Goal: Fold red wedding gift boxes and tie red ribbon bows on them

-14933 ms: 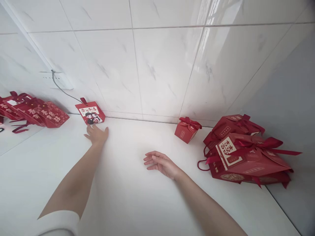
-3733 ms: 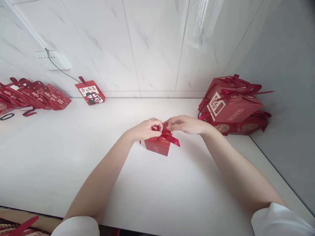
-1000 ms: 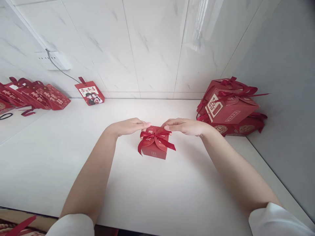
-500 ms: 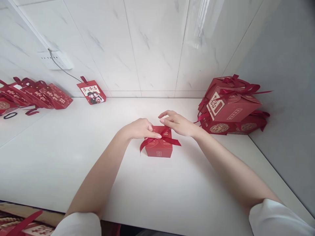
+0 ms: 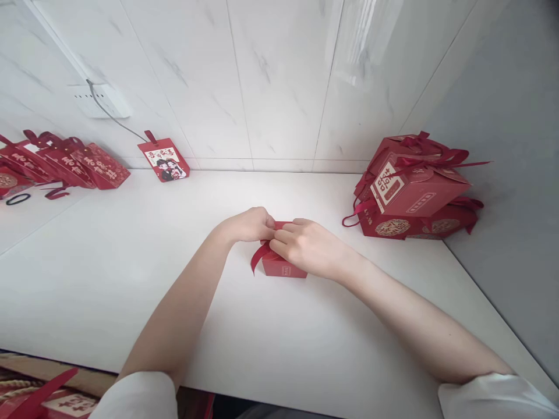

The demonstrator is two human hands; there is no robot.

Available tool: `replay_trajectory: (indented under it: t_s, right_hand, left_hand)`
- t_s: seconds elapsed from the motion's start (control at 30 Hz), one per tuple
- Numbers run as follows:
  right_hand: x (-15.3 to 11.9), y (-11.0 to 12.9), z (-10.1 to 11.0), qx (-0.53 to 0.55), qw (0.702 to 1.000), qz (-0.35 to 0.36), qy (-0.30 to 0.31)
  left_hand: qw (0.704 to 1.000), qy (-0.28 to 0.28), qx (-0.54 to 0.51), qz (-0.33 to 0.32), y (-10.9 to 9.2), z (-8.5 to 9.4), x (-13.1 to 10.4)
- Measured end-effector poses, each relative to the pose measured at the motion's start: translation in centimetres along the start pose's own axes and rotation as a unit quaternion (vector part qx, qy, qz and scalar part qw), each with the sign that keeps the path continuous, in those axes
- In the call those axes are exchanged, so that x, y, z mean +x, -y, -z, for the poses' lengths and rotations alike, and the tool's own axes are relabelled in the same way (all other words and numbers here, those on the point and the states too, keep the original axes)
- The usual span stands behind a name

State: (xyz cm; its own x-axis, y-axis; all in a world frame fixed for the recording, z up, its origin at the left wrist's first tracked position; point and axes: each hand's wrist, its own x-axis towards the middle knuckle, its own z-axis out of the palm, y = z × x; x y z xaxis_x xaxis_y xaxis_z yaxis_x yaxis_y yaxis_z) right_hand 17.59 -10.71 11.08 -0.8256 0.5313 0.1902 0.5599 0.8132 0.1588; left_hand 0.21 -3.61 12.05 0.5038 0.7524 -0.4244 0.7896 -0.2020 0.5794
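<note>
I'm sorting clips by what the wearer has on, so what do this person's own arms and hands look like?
The left sleeve and right sleeve are plain white, ending near the elbows. Below them, both arms are bare. The left hand and right hand wear no gloves; no watch or bracelet shows.

Small red box [image 5: 285, 269], top mostly hidden behind right hand [image 5: 308, 245]

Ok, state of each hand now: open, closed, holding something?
Left hand: fingers curled at the top of the small red box; grip can't be told.
Right hand: curled over the same top; grip can't be told.
</note>
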Motion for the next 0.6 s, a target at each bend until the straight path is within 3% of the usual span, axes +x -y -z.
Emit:
replay_trajectory:
  t_s: [0.13,0.33,0.5,0.6]
  right_hand:
    - [-0.4,-0.4,0.1,0.027,0.999,-0.012,0.029]
    - [-1.9,-1.7,1.9,0.153,0.983,-0.066,0.079]
    - [-2.9,-1.8,3.0,0.244,0.962,-0.066,0.107]
    - [-2.6,-0.8,2.9,0.222,0.97,-0.047,0.091]
  left_hand:
    - [1.0,0.007,0.006,0.0,0.0,0.0,-0.1]
    - [1.0,0.006,-0.017,-0.012,-0.4,0.0,-0.3]
    - [0.999,0.008,-0.028,-0.017,-0.4,0.0,-0.3]
    - [0.999,0.009,-0.025,-0.02,-0.1,-0.1,-0.2]
